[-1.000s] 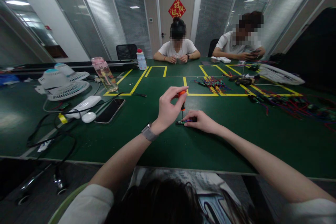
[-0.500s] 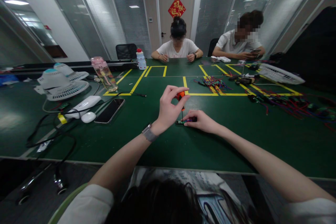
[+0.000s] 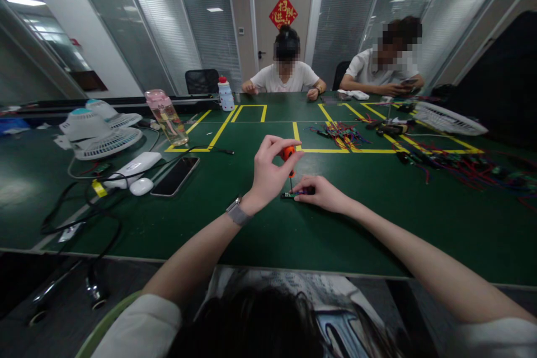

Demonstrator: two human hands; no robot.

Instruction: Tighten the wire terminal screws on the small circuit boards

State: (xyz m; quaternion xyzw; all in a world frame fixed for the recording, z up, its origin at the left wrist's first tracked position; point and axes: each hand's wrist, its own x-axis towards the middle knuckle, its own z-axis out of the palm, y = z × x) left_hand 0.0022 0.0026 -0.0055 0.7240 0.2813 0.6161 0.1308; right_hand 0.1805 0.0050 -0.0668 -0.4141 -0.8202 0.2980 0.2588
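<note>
Between the fingers and thumb of my left hand (image 3: 271,170) is an orange-handled screwdriver (image 3: 290,153), held upright. Its thin shaft points down at a small green circuit board (image 3: 287,195) on the table; whether the tip sits in a screw is too small to tell. My right hand (image 3: 321,192) is closed on the board's right end, pressing it to the green tabletop (image 3: 268,240). Part of the board is hidden under those fingers, along with something dark and purple beside it.
A phone (image 3: 175,177), a white mouse (image 3: 141,187), cables, fans (image 3: 107,142) and a pink-lided bottle (image 3: 166,117) lie to the left. Wired boards (image 3: 340,133) are piled at the right, near yellow tape. Two people sit across the table.
My hands keep almost the same place, with the screwdriver still over the board. Across the table, the person with the headset has moved both hands slightly.
</note>
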